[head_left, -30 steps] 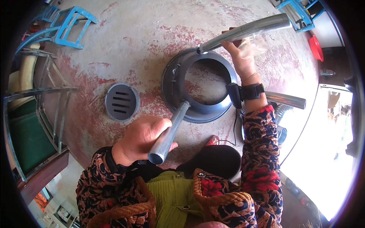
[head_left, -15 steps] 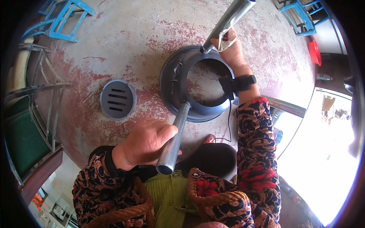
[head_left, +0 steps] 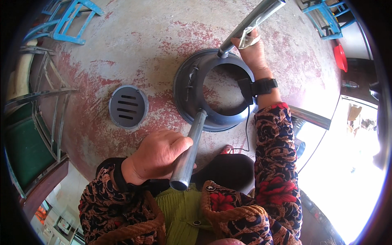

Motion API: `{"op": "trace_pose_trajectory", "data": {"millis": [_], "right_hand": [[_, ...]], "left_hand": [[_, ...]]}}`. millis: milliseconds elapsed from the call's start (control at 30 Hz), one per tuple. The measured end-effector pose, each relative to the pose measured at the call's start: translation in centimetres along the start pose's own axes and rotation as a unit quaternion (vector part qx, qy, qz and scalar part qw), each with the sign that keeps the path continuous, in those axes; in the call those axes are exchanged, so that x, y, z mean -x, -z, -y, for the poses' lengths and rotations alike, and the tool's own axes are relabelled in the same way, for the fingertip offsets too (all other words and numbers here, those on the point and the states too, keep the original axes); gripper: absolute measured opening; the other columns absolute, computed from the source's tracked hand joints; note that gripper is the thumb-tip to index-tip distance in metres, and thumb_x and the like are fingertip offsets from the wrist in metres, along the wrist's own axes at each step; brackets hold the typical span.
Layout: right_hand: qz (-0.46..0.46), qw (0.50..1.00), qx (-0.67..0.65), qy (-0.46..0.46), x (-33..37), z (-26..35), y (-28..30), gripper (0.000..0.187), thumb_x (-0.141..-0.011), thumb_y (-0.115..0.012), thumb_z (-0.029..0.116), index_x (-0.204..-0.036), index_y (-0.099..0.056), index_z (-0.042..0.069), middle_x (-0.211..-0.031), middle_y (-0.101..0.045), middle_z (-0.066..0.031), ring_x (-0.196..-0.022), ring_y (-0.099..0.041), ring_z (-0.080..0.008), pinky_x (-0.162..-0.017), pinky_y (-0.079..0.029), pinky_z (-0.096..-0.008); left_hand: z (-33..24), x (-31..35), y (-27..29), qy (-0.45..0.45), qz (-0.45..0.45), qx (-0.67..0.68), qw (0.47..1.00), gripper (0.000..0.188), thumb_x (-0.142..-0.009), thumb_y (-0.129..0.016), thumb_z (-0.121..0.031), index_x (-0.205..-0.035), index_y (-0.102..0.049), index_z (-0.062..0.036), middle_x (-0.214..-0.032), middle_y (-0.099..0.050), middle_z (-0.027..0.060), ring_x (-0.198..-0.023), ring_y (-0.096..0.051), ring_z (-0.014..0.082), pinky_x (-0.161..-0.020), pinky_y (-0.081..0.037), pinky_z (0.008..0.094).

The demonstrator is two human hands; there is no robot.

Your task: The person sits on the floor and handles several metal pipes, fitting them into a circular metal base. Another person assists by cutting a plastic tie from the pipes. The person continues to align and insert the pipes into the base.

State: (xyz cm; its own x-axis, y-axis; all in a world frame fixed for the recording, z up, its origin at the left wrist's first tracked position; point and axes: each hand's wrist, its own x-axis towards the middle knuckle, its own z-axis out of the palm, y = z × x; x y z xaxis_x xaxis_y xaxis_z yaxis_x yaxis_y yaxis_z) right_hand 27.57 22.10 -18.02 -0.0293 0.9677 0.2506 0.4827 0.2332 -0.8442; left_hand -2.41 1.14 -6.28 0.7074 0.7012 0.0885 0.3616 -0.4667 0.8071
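Note:
A dark grey metal ring-shaped body (head_left: 188,107), with a wide round opening, sits on the floor before me. Silvery metal tubes stick out from it like legs. My left hand (head_left: 157,154) is wrapped round the near tube (head_left: 193,143). Up at the far side, my right hand (head_left: 254,55) grips the far tube (head_left: 267,11), with a crumpled strip of clear film (head_left: 247,40) at its fingers. A third tube (head_left: 312,117) juts out to the right, partly hidden by my right sleeve. Small wire-like pieces show on the ring's left side.
Left of the ring lies a round grey slotted grate (head_left: 128,107). Blue stools (head_left: 69,24) stand at the far left and far right, and a metal-framed chair (head_left: 28,134) at left. A red basin (head_left: 339,58) is at right. A black cord (head_left: 248,132) hangs from my right wrist strap.
The ring and its tubes have shifted slightly to the right, with both hands still on them. My right hand has moved a little rightward along with the far tube.

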Motion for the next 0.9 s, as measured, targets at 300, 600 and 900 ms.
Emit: {"op": "trace_pose_trajectory", "data": {"millis": [300, 600, 900], "right_hand": [[0.053, 0.997, 0.031, -0.037, -1.3, 0.9, -0.8, 0.036, -0.081, -0.075, 0.013, -0.111, -0.055, 0.006, -0.095, -0.066, -0.0052, -0.089, -0.063, -0.0169, -0.083, -0.052, -0.0333], [0.137, 0.987, 0.055, -0.057, -2.0, -0.1, 0.7, 0.038, -0.088, -0.073, 0.019, -0.123, -0.063, 0.008, -0.108, -0.069, -0.0055, -0.1, -0.064, -0.0174, -0.09, -0.051, -0.0335], [0.199, 0.98, -0.003, 0.011, -2.4, -1.4, 1.2, 0.028, -0.092, -0.069, 0.017, -0.117, -0.065, 0.005, -0.109, -0.07, -0.0055, -0.103, -0.064, -0.0166, -0.094, -0.05, -0.0337]], "left_hand": [[0.1, -0.1, 0.1, 0.001, 0.005, 0.0, 1.0, 0.045, -0.069, -0.082, -0.028, -0.1, -0.055, -0.0075, -0.076, -0.059, 0.007, -0.068, -0.062, 0.0303, -0.063, -0.048, 0.0404], [-0.1, 0.0, -0.2, 0.002, -0.004, 0.007, 1.0, 0.043, -0.07, -0.081, -0.026, -0.1, -0.056, -0.008, -0.074, -0.059, 0.0081, -0.066, -0.061, 0.031, -0.061, -0.048, 0.0406], [0.1, 0.1, -0.2, 0.005, -0.005, 0.006, 1.0, 0.038, -0.072, -0.077, -0.018, -0.102, -0.056, -0.0087, -0.075, -0.059, 0.0079, -0.067, -0.061, 0.0308, -0.061, -0.047, 0.0409]]}}
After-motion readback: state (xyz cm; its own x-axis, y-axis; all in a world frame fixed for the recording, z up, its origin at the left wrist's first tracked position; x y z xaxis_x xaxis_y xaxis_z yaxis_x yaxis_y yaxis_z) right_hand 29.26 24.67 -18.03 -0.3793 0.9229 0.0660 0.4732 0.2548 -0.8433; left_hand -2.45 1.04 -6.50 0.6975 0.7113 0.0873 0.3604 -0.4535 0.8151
